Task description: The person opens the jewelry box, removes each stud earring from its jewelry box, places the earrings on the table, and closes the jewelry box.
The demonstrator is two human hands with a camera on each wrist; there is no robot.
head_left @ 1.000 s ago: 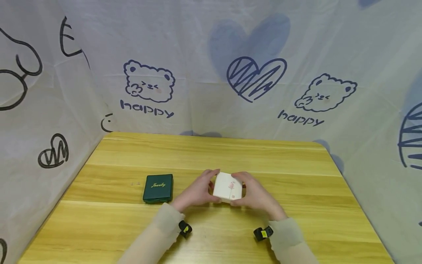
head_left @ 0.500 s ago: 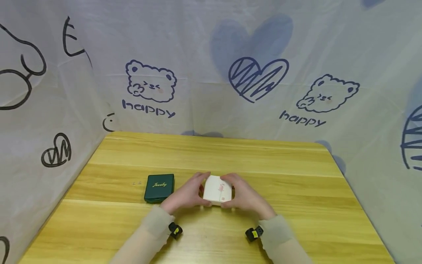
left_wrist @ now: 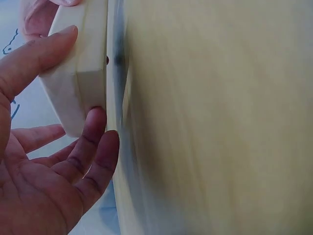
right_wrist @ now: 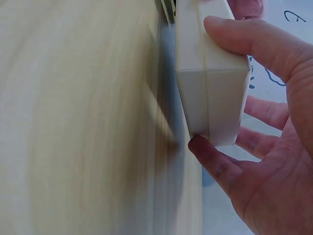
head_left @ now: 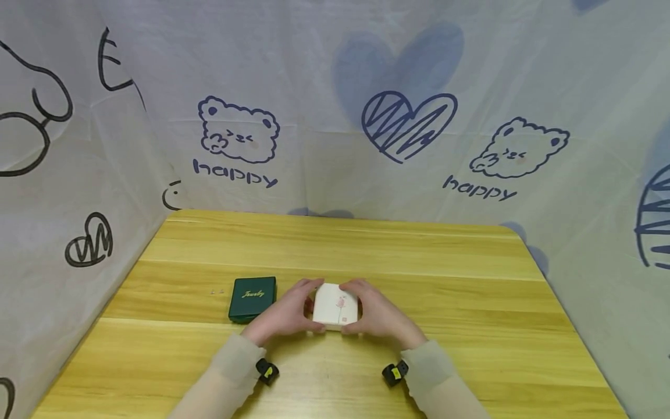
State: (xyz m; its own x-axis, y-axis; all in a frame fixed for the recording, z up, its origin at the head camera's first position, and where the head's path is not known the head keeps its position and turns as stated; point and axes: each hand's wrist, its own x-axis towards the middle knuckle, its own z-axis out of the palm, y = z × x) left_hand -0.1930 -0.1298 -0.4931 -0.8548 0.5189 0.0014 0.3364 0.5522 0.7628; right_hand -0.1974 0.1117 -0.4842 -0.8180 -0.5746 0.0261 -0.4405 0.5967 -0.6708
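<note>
A small white box (head_left: 330, 308) with a pink flower print on its lid is held level between both hands, near the middle of the table. My left hand (head_left: 287, 311) grips its left side, with the thumb on the near face and fingers round the far edge. On the opposite side, my right hand (head_left: 381, 311) holds it the same way. In the right wrist view, a narrow gap shows between the white box (right_wrist: 215, 83) and the tabletop, with a fingertip at its lower edge. A seam runs round the box's side, and its lid appears shut.
Left of my left hand lies a dark green box (head_left: 253, 298) with gold "Jewelry" lettering. Beyond it, farther left, are two tiny shiny pieces (head_left: 217, 291), too small to identify. The wooden table (head_left: 445, 279) is bordered by a printed white cloth (head_left: 319, 145) behind and at the sides.
Both hands have carried the white box leftward and slightly nearer to me, keeping their grip. The green box and the tiny pieces have stayed in place.
</note>
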